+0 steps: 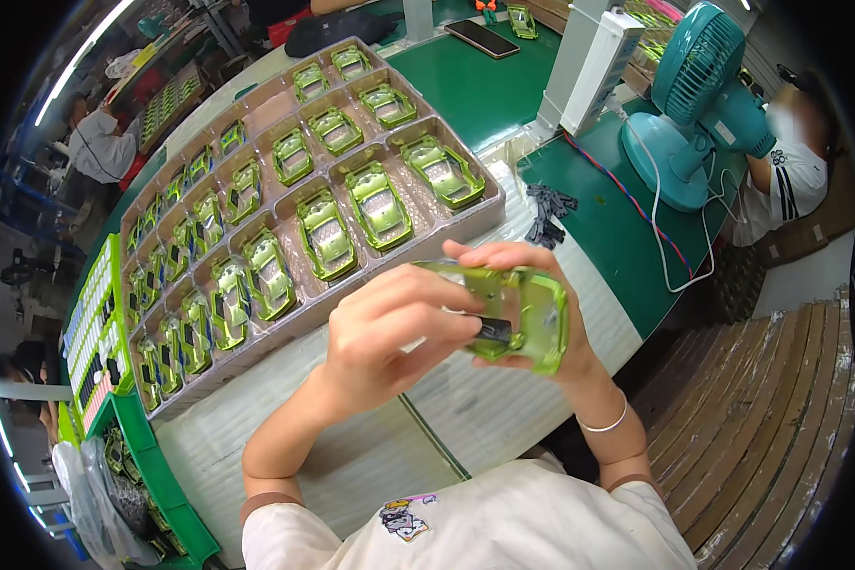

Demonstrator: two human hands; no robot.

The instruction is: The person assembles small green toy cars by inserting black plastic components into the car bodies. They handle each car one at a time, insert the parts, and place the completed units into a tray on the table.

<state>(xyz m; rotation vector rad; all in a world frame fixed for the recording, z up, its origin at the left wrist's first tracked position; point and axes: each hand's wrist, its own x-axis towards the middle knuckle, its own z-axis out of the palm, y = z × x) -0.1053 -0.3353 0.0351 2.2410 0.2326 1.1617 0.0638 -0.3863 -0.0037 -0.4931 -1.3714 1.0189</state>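
Note:
A lime-green toy car body shell (546, 323) is in my right hand (515, 255), whose fingers curl over its far edge with the thumb beneath. My left hand (380, 328) pinches a small black part (494, 330) at the shell's opening; its fingertips partly cover the spot, so I cannot tell whether the part is seated. Just beyond both hands, a divided tray (470, 220) holds many similar green shells in rows. Several loose black parts (548, 214) lie in a small heap to the right of the tray.
A teal fan (698, 71) stands at the right, with its cables trailing across the green tabletop. Near it is an upright pale metal box (600, 71). A phone (483, 38) lies at the back. At the left are a green bin (152, 456) and a lime-green rack (95, 347). Other people sit nearby.

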